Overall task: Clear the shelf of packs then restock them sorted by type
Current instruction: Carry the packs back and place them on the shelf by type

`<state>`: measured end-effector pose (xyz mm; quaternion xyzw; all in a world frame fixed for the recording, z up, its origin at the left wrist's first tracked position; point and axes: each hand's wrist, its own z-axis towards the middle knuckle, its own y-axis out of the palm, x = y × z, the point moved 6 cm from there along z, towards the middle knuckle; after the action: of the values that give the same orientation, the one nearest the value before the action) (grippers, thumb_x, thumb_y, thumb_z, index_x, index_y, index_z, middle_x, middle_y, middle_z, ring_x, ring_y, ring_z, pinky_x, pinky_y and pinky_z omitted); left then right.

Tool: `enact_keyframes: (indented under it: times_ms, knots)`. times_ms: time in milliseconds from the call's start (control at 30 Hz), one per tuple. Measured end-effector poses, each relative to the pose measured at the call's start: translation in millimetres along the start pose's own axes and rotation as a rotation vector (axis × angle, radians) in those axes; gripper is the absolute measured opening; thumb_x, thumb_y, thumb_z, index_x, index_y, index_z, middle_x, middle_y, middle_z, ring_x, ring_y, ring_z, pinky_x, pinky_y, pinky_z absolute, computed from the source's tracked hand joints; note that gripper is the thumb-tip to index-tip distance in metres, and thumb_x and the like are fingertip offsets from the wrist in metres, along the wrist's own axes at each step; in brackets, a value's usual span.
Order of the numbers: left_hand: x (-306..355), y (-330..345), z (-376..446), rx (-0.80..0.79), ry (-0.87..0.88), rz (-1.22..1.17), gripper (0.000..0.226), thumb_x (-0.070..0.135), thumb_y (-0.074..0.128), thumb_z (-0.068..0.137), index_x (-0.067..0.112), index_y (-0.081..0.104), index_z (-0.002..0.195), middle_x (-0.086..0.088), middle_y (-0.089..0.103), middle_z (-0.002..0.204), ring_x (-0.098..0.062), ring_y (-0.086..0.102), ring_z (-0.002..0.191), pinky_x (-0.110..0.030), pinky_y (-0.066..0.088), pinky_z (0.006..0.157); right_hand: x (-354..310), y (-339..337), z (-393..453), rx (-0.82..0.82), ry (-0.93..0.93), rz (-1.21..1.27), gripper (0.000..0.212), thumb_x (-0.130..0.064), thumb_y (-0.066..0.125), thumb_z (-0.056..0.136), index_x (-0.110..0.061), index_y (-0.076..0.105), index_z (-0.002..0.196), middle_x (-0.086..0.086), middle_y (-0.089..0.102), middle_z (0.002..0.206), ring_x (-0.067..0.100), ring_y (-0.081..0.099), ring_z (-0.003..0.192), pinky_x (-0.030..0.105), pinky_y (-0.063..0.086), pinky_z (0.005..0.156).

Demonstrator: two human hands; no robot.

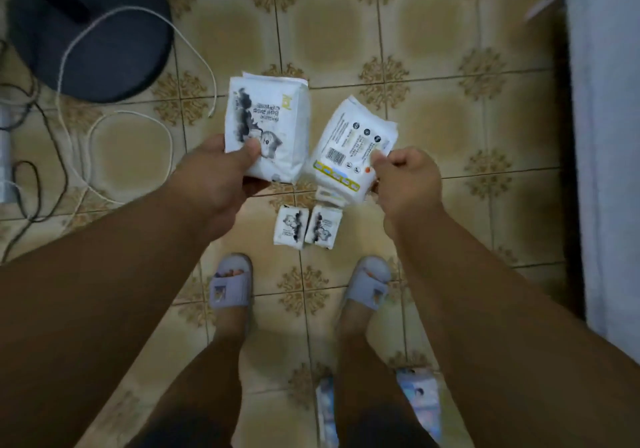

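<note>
1. Hands are out in front, above the tiled floor (433, 49).
2. The left hand (221, 174) holds a white pack with a cat drawing (268, 125). Its thumb lies on the front and the fingers curl behind.
3. The right hand (405, 177) pinches a second white pack (349, 146) by its lower edge. This pack shows a barcode and is tilted.
4. The two held packs are just beside each other, nearly touching.
5. Below the hands, two small packs (306, 228) lie side by side on the floor, near the feet in grey slippers (230, 283).
6. Left of the left hand lie white and black cords (79, 125) and a dark round thing (100, 32).
</note>
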<state>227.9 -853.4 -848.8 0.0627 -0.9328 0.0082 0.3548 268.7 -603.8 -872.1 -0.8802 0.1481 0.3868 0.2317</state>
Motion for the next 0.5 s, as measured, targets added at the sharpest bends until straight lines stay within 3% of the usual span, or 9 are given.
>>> enact_keyframes:
  times_ms: [67,133,267,367,500]
  knots:
    - [61,17,-56,0.004,0.052,0.028,0.031,0.013,0.053,0.1,0.007,0.055,0.13,-0.008,0.069,0.117,-0.022,0.069,0.1,-0.032,0.059,0.077,-66,-44,-34,-0.054,0.027,0.086,0.03,-0.012,0.068,0.09,-0.016,0.048,0.068,0.012,0.064,0.072,0.027,0.064,0.069,0.052,0.056,0.068]
    - [116,42,-109,-0.024,0.103,0.053,0.027,0.013,0.052,0.101,0.007,0.056,0.127,-0.008,0.068,0.116,-0.021,0.07,0.098,-0.031,0.059,0.074,-133,-84,-67,-0.125,0.021,0.185,0.027,-0.007,0.064,0.093,-0.013,0.048,0.072,0.02,0.065,0.086,0.028,0.065,0.074,0.041,0.055,0.063]
    - [197,100,-190,-0.242,0.186,0.145,0.024,0.013,0.049,0.102,0.009,0.059,0.123,-0.004,0.071,0.113,-0.02,0.07,0.099,-0.03,0.059,0.075,-247,-151,-124,-0.206,-0.092,0.248,0.021,0.001,0.057,0.094,-0.012,0.05,0.079,0.017,0.065,0.093,0.026,0.064,0.08,0.035,0.055,0.063]
    - [244,130,-224,-0.398,0.239,0.208,0.027,0.016,0.053,0.1,0.011,0.057,0.126,-0.005,0.071,0.116,-0.02,0.07,0.098,-0.029,0.057,0.075,-305,-192,-157,-0.138,-0.18,0.35,0.013,0.001,0.053,0.096,-0.012,0.054,0.097,0.011,0.068,0.098,0.023,0.067,0.082,0.042,0.055,0.074]
    - [307,166,-247,-0.514,0.356,0.354,0.017,0.023,0.064,0.093,0.022,0.057,0.109,-0.002,0.066,0.106,-0.014,0.063,0.085,-0.032,0.048,0.075,-358,-214,-198,0.051,-0.266,0.469,0.013,-0.012,0.057,0.097,-0.016,0.054,0.109,0.006,0.07,0.11,0.019,0.071,0.089,0.043,0.06,0.075]
